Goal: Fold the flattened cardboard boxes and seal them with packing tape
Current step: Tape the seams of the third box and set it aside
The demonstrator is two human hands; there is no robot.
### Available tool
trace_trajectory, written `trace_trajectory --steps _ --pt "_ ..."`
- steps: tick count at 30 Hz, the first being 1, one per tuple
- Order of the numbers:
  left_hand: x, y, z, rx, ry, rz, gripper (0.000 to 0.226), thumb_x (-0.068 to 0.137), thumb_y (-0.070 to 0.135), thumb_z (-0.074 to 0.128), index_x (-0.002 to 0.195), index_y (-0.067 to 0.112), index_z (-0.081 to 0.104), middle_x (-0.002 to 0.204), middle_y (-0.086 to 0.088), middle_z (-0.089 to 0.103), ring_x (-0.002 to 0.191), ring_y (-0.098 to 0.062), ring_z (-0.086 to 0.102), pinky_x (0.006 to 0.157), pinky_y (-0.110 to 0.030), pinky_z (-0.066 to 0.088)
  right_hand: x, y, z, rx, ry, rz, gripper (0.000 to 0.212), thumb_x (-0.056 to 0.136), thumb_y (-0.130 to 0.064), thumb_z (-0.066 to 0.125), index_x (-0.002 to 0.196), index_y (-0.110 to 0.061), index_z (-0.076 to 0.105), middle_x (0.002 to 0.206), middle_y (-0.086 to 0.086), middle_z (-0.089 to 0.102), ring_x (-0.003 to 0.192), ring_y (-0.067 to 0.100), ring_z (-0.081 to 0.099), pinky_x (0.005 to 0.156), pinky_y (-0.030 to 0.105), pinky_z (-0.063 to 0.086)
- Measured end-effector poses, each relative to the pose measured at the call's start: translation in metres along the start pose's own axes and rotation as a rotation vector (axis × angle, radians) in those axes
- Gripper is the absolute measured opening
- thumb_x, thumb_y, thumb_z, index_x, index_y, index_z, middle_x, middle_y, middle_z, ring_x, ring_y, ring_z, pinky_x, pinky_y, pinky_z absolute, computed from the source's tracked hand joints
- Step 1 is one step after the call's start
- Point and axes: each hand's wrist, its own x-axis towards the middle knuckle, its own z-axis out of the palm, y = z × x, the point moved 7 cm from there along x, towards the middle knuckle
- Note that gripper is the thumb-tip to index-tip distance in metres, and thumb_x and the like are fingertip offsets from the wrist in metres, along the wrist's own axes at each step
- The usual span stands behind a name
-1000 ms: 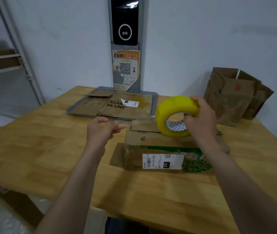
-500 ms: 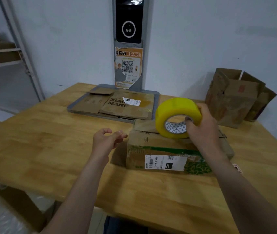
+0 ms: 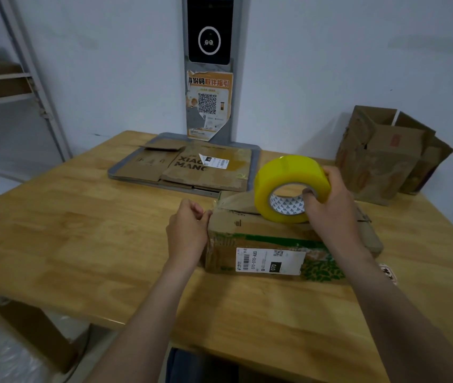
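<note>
A folded cardboard box (image 3: 264, 244) with green print and a white barcode label lies on the wooden table (image 3: 81, 230). My right hand (image 3: 330, 205) grips a yellow roll of packing tape (image 3: 288, 178) just above the box's top, thumb inside the core. A clear strip of tape (image 3: 230, 201) runs from the roll to the box's left top edge. There my left hand (image 3: 189, 230) pinches the strip's end against the box's left corner.
Flattened cardboard boxes (image 3: 192, 167) lie on a grey tray (image 3: 255, 161) at the back of the table. Folded brown boxes (image 3: 385, 156) stand at the back right against the wall. A metal shelf (image 3: 12, 84) is at the left. A post with a QR poster (image 3: 210, 103) rises behind the tray.
My left hand has moved right and down to the box's left corner with the tape end. The roll in my right hand has come down closer to the box top.
</note>
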Motion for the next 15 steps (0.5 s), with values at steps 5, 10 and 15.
trace_trajectory --steps 5,10,15 --pt "0.008 0.005 0.004 0.174 -0.121 0.037 0.024 0.097 0.031 0.066 0.083 0.026 0.047 0.08 0.008 0.055 0.075 -0.014 0.052 0.058 -0.031 0.033 -0.001 0.003 0.0 0.022 -0.012 0.01 0.035 0.096 -0.021 0.064 0.125 -0.035 0.05 0.107 0.002 0.062 0.09 0.02 0.06 0.072 0.032 0.043" --pt "0.014 0.009 0.013 0.353 -0.28 0.11 0.019 0.1 0.028 0.059 0.104 0.017 0.045 0.081 0.007 0.047 0.081 -0.021 0.05 0.065 -0.036 0.041 -0.001 0.006 0.001 0.033 0.005 0.018 0.034 0.095 -0.023 0.064 0.122 -0.037 0.05 0.102 -0.005 0.062 0.089 0.013 0.06 0.071 0.034 0.046" --pt "0.017 -0.001 0.018 0.515 -0.413 0.113 0.036 0.104 0.05 0.043 0.113 0.017 0.034 0.096 -0.008 0.061 0.093 -0.032 0.058 0.072 -0.042 0.048 0.0 0.009 0.001 0.047 0.015 0.033 0.033 0.095 -0.024 0.064 0.121 -0.039 0.051 0.097 -0.012 0.061 0.084 -0.001 0.057 0.066 0.026 0.041"
